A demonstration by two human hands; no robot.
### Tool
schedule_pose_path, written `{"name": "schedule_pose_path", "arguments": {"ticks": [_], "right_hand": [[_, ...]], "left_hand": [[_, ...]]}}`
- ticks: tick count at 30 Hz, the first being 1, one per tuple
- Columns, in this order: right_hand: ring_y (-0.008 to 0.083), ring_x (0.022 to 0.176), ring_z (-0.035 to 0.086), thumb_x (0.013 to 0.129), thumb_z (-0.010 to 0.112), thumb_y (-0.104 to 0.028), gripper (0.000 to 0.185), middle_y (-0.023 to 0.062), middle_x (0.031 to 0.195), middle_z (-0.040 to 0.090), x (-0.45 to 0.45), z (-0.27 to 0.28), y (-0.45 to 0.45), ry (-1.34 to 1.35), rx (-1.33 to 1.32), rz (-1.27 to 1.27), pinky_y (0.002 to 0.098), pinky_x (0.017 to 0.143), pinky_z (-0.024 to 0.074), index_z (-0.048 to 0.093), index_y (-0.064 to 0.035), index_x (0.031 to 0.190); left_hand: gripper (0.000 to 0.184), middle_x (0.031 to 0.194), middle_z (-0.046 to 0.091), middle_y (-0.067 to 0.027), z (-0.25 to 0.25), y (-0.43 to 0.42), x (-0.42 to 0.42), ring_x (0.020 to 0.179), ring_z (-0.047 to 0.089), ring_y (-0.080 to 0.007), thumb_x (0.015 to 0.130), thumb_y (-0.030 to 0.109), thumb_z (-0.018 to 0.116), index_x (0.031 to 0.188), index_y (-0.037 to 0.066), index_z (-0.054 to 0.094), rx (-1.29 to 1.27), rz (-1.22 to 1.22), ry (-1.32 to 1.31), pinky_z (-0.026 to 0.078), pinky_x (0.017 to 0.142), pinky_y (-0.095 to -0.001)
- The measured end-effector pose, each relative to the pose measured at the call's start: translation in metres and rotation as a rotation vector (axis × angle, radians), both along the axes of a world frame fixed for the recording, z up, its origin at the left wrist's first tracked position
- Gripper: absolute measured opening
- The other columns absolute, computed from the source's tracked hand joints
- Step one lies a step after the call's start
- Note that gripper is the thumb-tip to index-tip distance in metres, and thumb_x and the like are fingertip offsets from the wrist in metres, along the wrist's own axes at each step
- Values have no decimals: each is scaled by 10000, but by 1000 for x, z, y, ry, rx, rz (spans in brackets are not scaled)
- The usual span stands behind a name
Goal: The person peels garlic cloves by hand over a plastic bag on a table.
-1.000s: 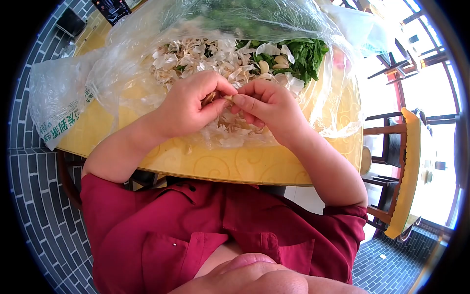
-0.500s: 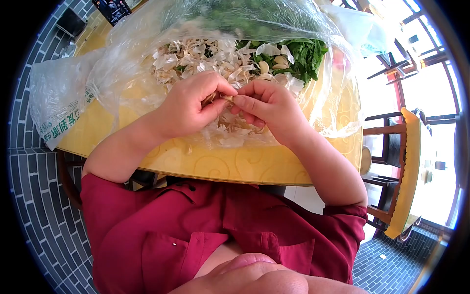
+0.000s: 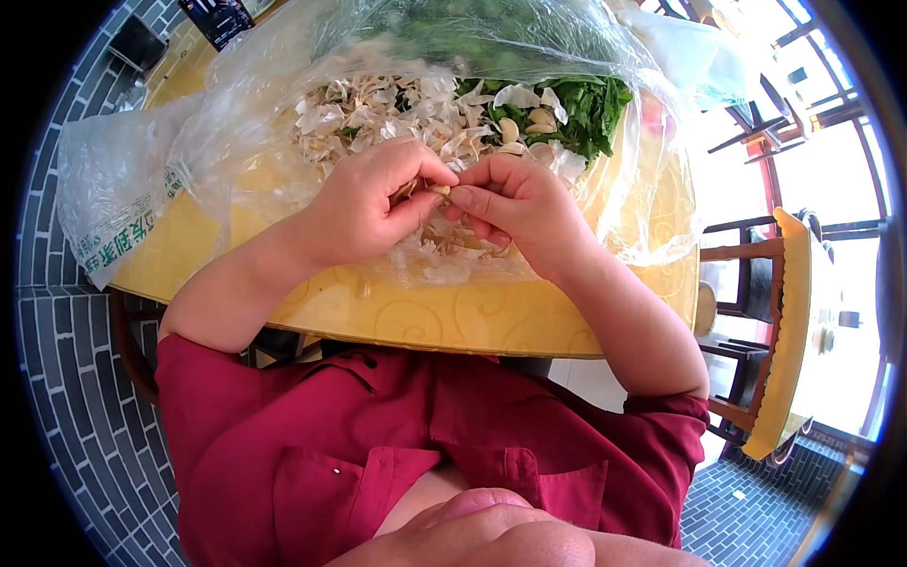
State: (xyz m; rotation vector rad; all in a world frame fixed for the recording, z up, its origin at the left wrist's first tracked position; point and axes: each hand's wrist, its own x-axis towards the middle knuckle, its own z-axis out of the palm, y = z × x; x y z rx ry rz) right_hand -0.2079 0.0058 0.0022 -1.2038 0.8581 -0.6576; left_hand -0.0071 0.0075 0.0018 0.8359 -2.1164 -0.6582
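Between my fingertips sits a small garlic clove (image 3: pixel 440 190), partly covered by the fingers. My left hand (image 3: pixel 373 198) is closed in a pinch on its left side, with some brownish skin showing inside the curled fingers. From the right, my right hand (image 3: pixel 515 203) pinches the same clove with thumb and forefinger. Just beyond the hands lies a heap of papery garlic skins (image 3: pixel 406 118). A few peeled cloves (image 3: pixel 541 121) rest beside it, against dark green leaves (image 3: pixel 595 109).
A clear plastic bag (image 3: pixel 255 104) spreads under and behind the heap. The yellow-covered table (image 3: pixel 425 317) curves in front of my body. Another plastic bag with green print (image 3: pixel 113 189) hangs over the left edge. Chairs (image 3: pixel 751 274) and a second yellow-covered table (image 3: pixel 789 331) stand at right.
Both hands stay in almost the same place. A little more of the pale clove shows between the fingertips.
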Motion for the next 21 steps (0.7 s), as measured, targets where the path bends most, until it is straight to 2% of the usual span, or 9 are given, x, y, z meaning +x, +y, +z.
{"name": "schedule_pose_path", "arguments": {"ticks": [10,13,16,19,21], "right_hand": [[44,581,488,870,592,-120,134,41,776,632,0,3,1,89,-37,-8,181,479,367,580,-2,934],[41,591,495,866,587,-116,134,35,779,634,0,4,2,118,-28,-12,178,488,376,582,-2,936],[66,592,542,828,596,-104,137,43,752,638,1,7,3,149,-39,-48,208,510,412,582,15,894],[67,604,549,830,591,-107,137,48,755,639,2,6,2,154,-47,-47,213,523,424,579,15,892],[70,613,553,830,586,-105,137,50,755,639,1,7,2,155,-58,-38,216,533,433,577,18,891]], "left_hand": [[178,787,575,-77,-2,0,0,691,579,-224,738,-20,625,893,57,584,-45,3,-38,459,586,-300],[240,882,599,-77,-2,0,2,760,584,-186,715,-89,610,915,41,590,2,-16,-66,460,655,-267],[242,879,598,-79,0,1,2,756,582,-179,714,-94,608,917,37,589,14,-23,-69,460,651,-262],[182,799,577,-69,-2,1,-1,694,583,-193,744,-27,624,902,53,583,16,-19,17,467,597,-286],[185,800,575,-66,-1,1,-1,694,581,-182,745,-29,627,906,54,584,34,-19,22,467,600,-282]]}}
